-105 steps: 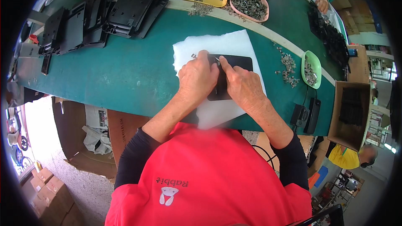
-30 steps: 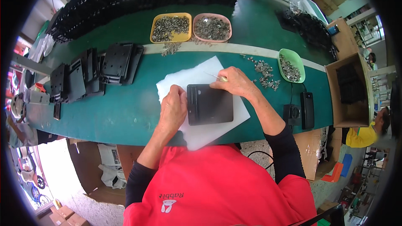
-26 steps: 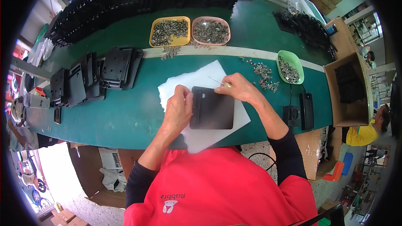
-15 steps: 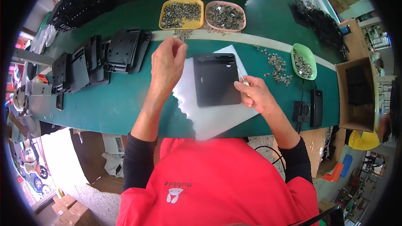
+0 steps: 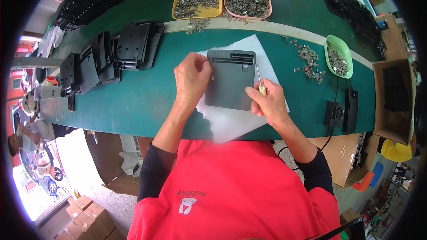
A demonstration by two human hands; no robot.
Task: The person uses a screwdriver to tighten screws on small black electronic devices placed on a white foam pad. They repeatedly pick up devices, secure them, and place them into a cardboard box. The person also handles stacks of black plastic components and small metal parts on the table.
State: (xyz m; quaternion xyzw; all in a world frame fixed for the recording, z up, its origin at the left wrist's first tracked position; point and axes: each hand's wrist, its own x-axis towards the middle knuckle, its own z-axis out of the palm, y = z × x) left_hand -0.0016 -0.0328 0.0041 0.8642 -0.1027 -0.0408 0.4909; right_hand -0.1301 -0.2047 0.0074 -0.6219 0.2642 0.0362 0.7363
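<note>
A flat black plastic panel (image 5: 229,88) with a slotted recess along its far end lies on a white foam sheet (image 5: 231,123). At its upper left edge is my left hand (image 5: 190,80), thumb and fingers pinched together; anything between the fingertips is hidden or too small to make out. My right hand (image 5: 272,104) is closed around the pale handle of a thin screwdriver (image 5: 262,90). The screwdriver's metal shaft points away from me, along the panel's right edge near the far corner.
Small metal parts fill a yellow tray (image 5: 174,1), a pink tray (image 5: 267,4) and a green tray (image 5: 349,58); some lie loose (image 5: 308,57). Black panels (image 5: 133,44) lean in stacks at left. A black corded device (image 5: 350,111) and an open cardboard box (image 5: 381,124) are at right.
My left hand has come down and right, from beyond the panel's upper left to its left edge. The right hand keeps the screwdriver by the right edge. The whole view has shifted slightly.
</note>
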